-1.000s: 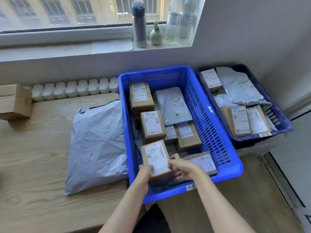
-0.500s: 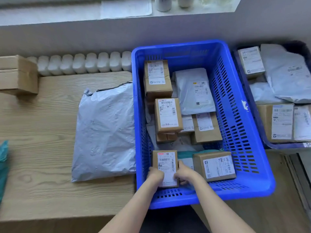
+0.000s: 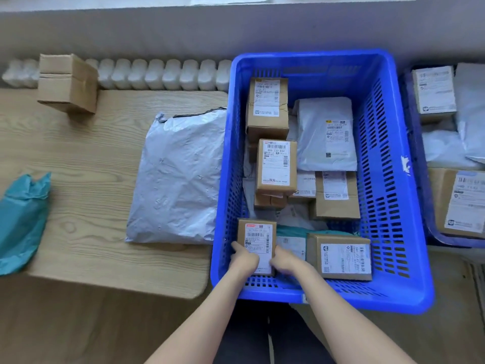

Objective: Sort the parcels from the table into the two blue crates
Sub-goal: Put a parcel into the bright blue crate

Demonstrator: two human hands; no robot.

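In the head view, the person is placing a parcel, as I judge it. Both hands are reaching into the lower left corner of the near blue crate [image 3: 328,302], which is filling the middle of the frame. The left hand [image 3: 244,260] is gripping the lower left edge of a small brown parcel [image 3: 258,236], and the right hand [image 3: 284,261] is gripping its lower right edge, so the parcel is being held between the two, label up. It is sitting inside the crate, just beside the left wall and near a wider labelled box [image 3: 341,257] to its right. The hands are slightly blurred, and I cannot tell whether the parcel is already resting on what lies under it or is hanging just above it.

Several more boxes and a white mailer are lying further up in this crate. The second blue crate [image 3: 417,153] is showing at the right edge of the frame, also holding parcels.

Parcels are waiting on the table [image 3: 91,245]: a large grey mailer bag [image 3: 178,179] is lying left of centre, touching the crate's left wall, a teal bag [image 3: 21,222] is showing at the left edge, and a plain cardboard box [image 3: 67,82] is standing at the upper left.

The next move is calling for both hands to let go once the parcel is lying flat, to lift over the crate's near rim, and to go left for the grey mailer, the closest item. That mailer is looking soft and wide, so it is likely needing two hands.
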